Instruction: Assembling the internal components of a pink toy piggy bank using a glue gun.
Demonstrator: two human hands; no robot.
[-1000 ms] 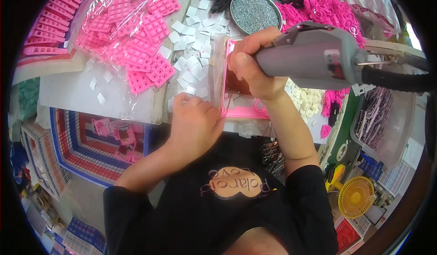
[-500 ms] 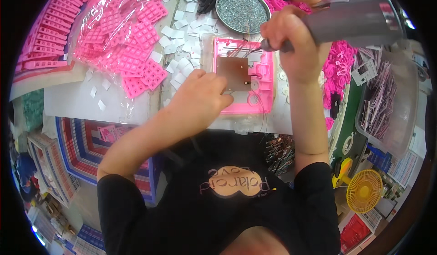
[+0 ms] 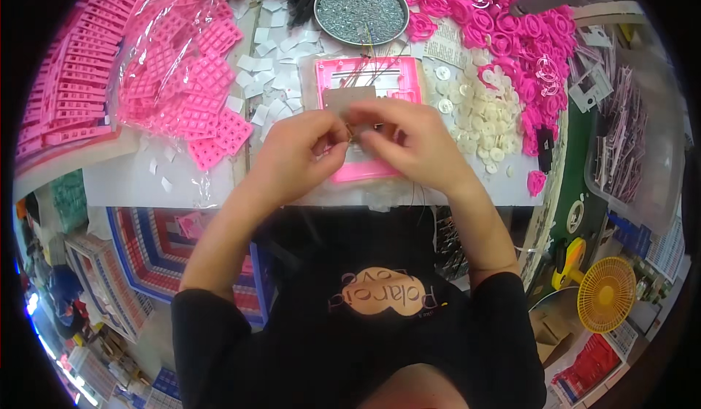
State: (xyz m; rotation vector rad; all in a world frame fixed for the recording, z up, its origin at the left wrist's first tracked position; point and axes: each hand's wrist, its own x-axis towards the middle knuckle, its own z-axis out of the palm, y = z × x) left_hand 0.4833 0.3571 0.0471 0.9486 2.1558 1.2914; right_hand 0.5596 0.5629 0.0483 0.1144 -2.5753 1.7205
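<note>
On our messy bench (image 3: pixel 131 182), our left hand (image 3: pixel 296 153) and right hand (image 3: pixel 409 142) pinch a tiny part above the pink frame (image 3: pixel 369 80), and it could slip into the clutter.

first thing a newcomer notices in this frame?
Pink everywhere: a bag of pink grid parts at upper left and pink rings at upper right. At centre the left hand and right hand meet over a pink frame, below a round tray of silvery screws.
</note>
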